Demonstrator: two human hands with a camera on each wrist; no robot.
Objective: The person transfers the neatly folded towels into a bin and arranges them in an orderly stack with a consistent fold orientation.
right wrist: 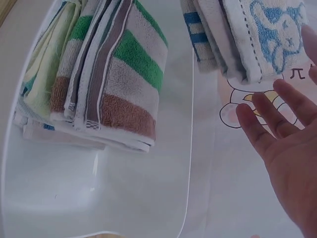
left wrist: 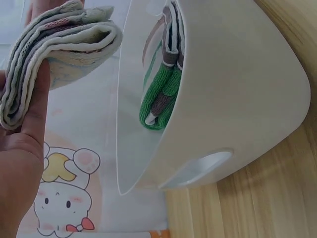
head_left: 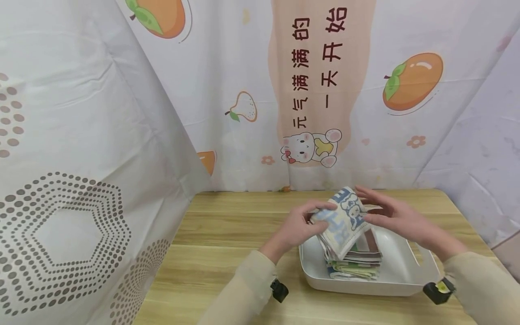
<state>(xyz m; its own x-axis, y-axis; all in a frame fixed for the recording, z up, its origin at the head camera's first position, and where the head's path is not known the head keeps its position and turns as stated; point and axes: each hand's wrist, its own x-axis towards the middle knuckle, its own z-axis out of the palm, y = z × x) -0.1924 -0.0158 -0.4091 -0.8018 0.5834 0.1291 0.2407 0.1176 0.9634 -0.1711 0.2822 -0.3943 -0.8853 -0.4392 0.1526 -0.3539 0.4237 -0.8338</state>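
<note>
My left hand [head_left: 298,225] grips a bundle of folded towels [head_left: 345,221], white with blue patterns and a cartoon animal on the outer face. In the left wrist view, the layered towels [left wrist: 67,47] lie between its thumb and fingers. My right hand [head_left: 400,216] is at the bundle's right side, its fingers spread and fairly straight in the right wrist view. Whether its thumb touches the cloth is unclear. Below, a stack of folded towels [right wrist: 131,74] sits in a white plastic basket [head_left: 400,262]; the top one has green, white and brown stripes.
The basket stands on a wood-grain table [head_left: 227,253], with a slot opening [left wrist: 198,168] in its wall. White curtains [head_left: 235,58] printed with fruit, writing and a cartoon animal hang behind the table. Another dotted curtain [head_left: 73,225] hangs on the left.
</note>
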